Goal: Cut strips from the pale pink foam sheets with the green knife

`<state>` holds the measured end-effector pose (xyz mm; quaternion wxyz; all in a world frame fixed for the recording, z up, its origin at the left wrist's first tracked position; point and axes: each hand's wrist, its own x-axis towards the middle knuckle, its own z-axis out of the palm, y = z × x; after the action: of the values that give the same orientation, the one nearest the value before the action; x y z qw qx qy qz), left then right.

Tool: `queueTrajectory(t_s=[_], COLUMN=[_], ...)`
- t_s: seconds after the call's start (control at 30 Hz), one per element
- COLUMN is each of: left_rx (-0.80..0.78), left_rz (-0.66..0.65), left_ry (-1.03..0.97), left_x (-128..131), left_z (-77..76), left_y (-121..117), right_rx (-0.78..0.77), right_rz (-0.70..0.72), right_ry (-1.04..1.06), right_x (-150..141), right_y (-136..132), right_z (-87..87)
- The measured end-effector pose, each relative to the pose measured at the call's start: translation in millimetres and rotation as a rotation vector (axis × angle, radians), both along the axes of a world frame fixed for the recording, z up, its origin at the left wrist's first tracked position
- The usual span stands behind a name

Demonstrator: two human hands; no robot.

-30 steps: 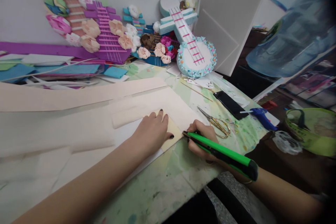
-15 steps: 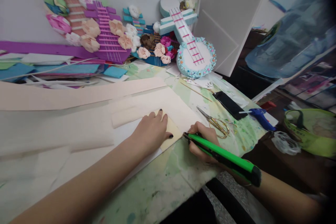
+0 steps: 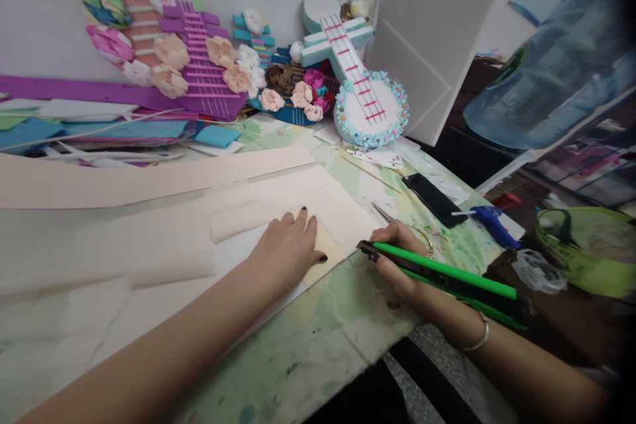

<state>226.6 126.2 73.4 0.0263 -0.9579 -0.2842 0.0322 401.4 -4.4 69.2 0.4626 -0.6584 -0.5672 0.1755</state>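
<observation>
My left hand (image 3: pixel 288 248) lies flat, fingers together, pressing on a small yellowish card (image 3: pixel 328 246) at the near corner of a pale peach foam sheet (image 3: pixel 173 238). My right hand (image 3: pixel 400 258) is closed round a long green and black utility knife (image 3: pixel 447 273), held low over the table just right of the sheet's corner, tip pointing left. The knife lies nearly level. Gold-handled scissors (image 3: pixel 422 233) lie on the table partly behind my right hand.
The table top (image 3: pixel 318 338) is paint-stained green. A black phone (image 3: pixel 434 197) and a blue glue gun (image 3: pixel 494 223) lie to the right. Foam guitars with paper flowers (image 3: pixel 368 106) lean on the back wall. A green basket (image 3: pixel 589 248) and water jug (image 3: pixel 551 79) stand beyond the table edge.
My right hand has drawn the knife away to the right and tilted it flatter, now covering part of the scissors. My left hand stays pressed on the card.
</observation>
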Motion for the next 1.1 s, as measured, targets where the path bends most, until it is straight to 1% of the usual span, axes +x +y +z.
queueTrajectory(t_s=[0.13, 0.23, 0.27, 0.33, 0.37, 0.4, 0.5, 0.57, 0.63, 0.7, 0.8, 0.87, 0.97, 1.1], left_rx=[0.014, 0.045, 0.059, 0.083, 0.093, 0.104, 0.148, 0.180, 0.218, 0.272, 0.339, 0.355, 0.352, 0.339], left_rz=[0.019, 0.027, 0.028, 0.027, 0.022, 0.013, -0.029, -0.058, -0.077, -0.067, 0.002, 0.060, 0.128, 0.141], left_ry=[0.002, 0.006, 0.013, 0.032, 0.040, 0.043, 0.034, 0.037, 0.026, -0.022, -0.130, -0.203, -0.280, -0.295], left_x=[0, 0, 1, 1, 2, 3, 5, 5, 4, 3, 1, 1, 1, 2], left_z=[-0.8, -2.9, -3.8, -5.5, -6.0, -6.2, -5.1, -4.5, -5.8, -9.5, -17.2, -21.6, -25.0, -24.4], left_y=[-2, -6, -8, -11, -12, -14, -17, -20, -24, -28, -33, -35, -37, -37], right_rx=[-0.002, 0.034, 0.061, 0.074, 0.057, 0.045, -0.083, -0.156, -0.181, -0.184, -0.221, -0.231, -0.253, -0.280], right_rz=[0.024, 0.034, 0.064, 0.212, 0.304, 0.365, 0.532, 0.603, 0.658, 0.684, 0.679, 0.716, 0.724, 0.714], right_ry=[-0.034, -0.078, -0.069, 0.046, 0.129, 0.224, 0.469, 0.558, 0.574, 0.557, 0.519, 0.499, 0.498, 0.495], right_x=[2, 8, 11, 16, 17, 18, 12, 5, -2, -7, -9, -8, -5, -5], right_y=[6, 24, 32, 53, 64, 76, 113, 136, 155, 169, 177, 177, 176, 177], right_z=[-0.3, 7.7, 11.9, 20.9, 25.1, 28.6, 33.5, 31.1, 24.7, 15.7, 3.0, -2.2, -5.3, -6.1])
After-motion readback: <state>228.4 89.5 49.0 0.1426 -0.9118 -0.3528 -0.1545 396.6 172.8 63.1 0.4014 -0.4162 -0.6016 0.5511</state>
